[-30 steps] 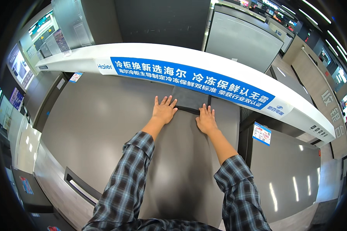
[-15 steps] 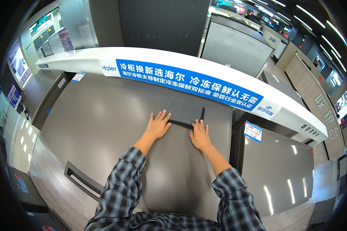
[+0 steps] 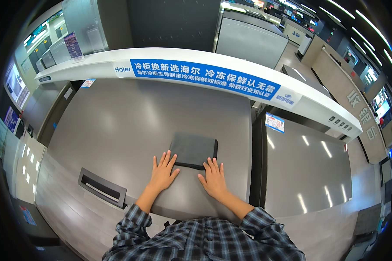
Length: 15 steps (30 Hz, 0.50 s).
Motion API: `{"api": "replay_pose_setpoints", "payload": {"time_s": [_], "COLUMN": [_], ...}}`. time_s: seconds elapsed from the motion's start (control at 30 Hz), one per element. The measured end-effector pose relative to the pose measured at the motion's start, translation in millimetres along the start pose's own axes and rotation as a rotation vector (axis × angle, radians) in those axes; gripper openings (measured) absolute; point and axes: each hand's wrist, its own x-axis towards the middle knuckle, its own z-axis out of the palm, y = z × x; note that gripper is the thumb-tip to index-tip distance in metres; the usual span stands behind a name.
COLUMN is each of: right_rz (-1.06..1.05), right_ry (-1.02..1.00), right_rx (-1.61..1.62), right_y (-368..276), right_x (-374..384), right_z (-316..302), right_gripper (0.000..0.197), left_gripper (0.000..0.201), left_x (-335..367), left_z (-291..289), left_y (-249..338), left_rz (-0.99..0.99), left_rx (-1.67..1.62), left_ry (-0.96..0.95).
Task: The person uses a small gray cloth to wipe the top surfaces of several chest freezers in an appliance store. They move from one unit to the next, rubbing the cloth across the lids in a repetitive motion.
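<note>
A dark grey cloth (image 3: pixel 192 148), folded into a flat rectangle with black edges, lies on the broad grey lid of a chest freezer (image 3: pixel 104 122). My left hand (image 3: pixel 162 172) rests with spread fingers at the cloth's near left corner, its fingertips touching the edge. At the near right corner, my right hand (image 3: pixel 214 177) lies flat, fingers apart and tips on the cloth's border. Neither hand grips it. The underside of the cloth is hidden.
A recessed handle (image 3: pixel 102 188) sits at the lid's front left. Behind runs a long white sign bar (image 3: pixel 174 54) with a blue printed strip. Another grey freezer (image 3: pixel 309 169) with a price card (image 3: pixel 275 123) stands to the right, beyond a narrow gap.
The cloth has come toward me across the lid, with both hands at its near edge. My forearms have drawn back closer to my body, and the view has shifted slightly.
</note>
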Motion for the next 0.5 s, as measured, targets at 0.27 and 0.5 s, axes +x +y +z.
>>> {"api": "replay_pose_setpoints", "payload": {"time_s": [0.27,0.5], "right_rz": [-0.035,-0.002], "right_ry": [0.022,0.071], "right_rx": [0.018,-0.046], "right_y": [-39.3,-67.6], "right_x": [-92.4,-146.2], "right_z": [3.4,1.3], "right_gripper": [0.059,0.053], "left_gripper": [0.066,0.064], "left_x": [-103.6,-154.3], "left_z": [-3.3,11.2], "left_y": [15.0,18.8], "left_rz": [0.032,0.104], "left_rx": [-0.011,-0.109], "left_ry": [0.047,0.128]}}
